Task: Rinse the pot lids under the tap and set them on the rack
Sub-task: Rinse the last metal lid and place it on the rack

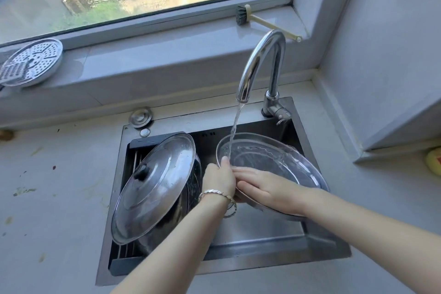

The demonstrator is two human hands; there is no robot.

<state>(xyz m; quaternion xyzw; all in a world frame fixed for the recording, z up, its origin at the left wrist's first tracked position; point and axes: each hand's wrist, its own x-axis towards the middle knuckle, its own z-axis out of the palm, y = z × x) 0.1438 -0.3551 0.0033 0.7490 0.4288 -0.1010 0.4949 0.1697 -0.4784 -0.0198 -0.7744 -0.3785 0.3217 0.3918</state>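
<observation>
A round lid (281, 162) with a steel rim and clear middle is tilted over the sink (262, 243), hollow side up, under the running tap (262, 64). Water falls onto its near-left part. My left hand (220, 180) grips its left rim, thumb on top. My right hand (267, 188) lies flat against the lid's near edge, fingers pointing left. A larger steel lid (157, 184) with a black knob leans on the rack (133, 162) in the sink's left half, with other dark ware behind it.
A perforated steamer plate (31, 62) rests on the windowsill at left. A dish brush (248, 16) lies on the sill behind the tap. A small metal cap (140, 117) sits at the sink's back edge. A yellow object (434, 160) is at the far right.
</observation>
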